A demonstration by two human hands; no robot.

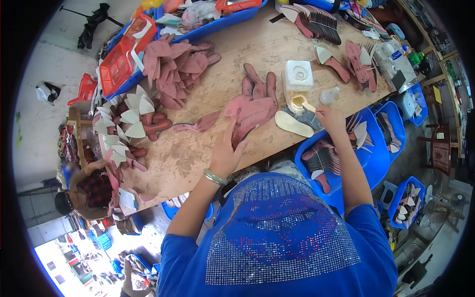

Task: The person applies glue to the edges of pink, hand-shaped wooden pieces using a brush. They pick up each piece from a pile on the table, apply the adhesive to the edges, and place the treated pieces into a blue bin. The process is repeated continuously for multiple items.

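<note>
The left hand point(226, 151) is lying flat with fingers spread over the near edge of a fanned stack of reddish-pink insoles point(253, 110), pinning it to the table point(198, 148) so the pieces are not sliding; it is pressing rather than gripping anything. The right hand point(329, 118) is closed round the handle of a small brush point(308, 105), whose tip is dipping into the open mouth of a white glue container point(297, 79) just ahead of it. Between the 2 hands a single cream insole point(293, 123) is lying face up on a dark grey cloth point(309, 118), seemingly set there within easy reach of the brush.

Beyond the left hand, a loose pink insole point(202, 122) is lying alone, and farther out a larger heap of pink insoles point(179, 69) is piling up beside a red basket point(118, 62). To the left of that hand, insoles with white wedge tips point(128, 126) are spreading along the table's end. Outside the right hand, blue bins point(341, 163) are holding more pieces upright. Far ahead of it, dark insoles point(316, 22) are lined in rows. Another person point(89, 190) is sitting at the far left end, well apart. Nothing is lying between the brush and the cream insole.
</note>
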